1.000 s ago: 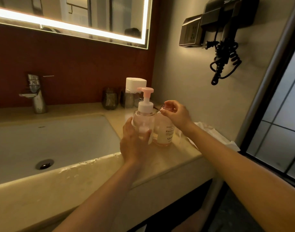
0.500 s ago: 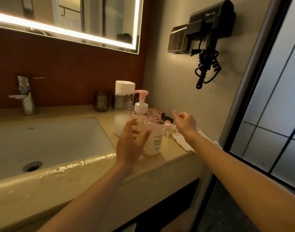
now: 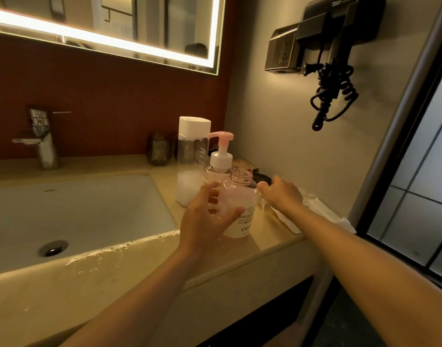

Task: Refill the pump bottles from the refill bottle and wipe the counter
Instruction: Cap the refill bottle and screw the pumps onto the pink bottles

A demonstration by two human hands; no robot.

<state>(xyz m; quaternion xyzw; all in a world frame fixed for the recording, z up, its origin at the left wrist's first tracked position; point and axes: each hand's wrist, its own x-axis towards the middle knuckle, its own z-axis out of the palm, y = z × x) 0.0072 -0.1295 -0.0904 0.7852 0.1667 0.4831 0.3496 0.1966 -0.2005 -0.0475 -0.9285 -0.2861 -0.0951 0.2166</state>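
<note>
A clear, labelled bottle [image 3: 241,206] with a bare threaded neck stands near the counter's [image 3: 277,241] front right edge. My left hand [image 3: 205,219] wraps its left side. Just behind it is a second bottle with a pink pump [image 3: 220,156], and behind that a tall clear refill bottle [image 3: 193,159] with a white cap. My right hand [image 3: 281,194] rests palm down on a white cloth [image 3: 317,211] to the right. A pink tip of the removed pump head shows at its fingers; the rest is hidden.
The sink basin [image 3: 89,209] fills the left, with a chrome faucet [image 3: 43,144] behind it. Water drops [image 3: 102,254] lie on the front rim. A glass tumbler [image 3: 158,149] stands at the back wall. A wall hair dryer [image 3: 335,51] with a coiled cord hangs above right.
My right hand took the pump head off the front bottle, carried it right and lowered it onto the cloth. My left hand shifted from the pump bottle to the open one.
</note>
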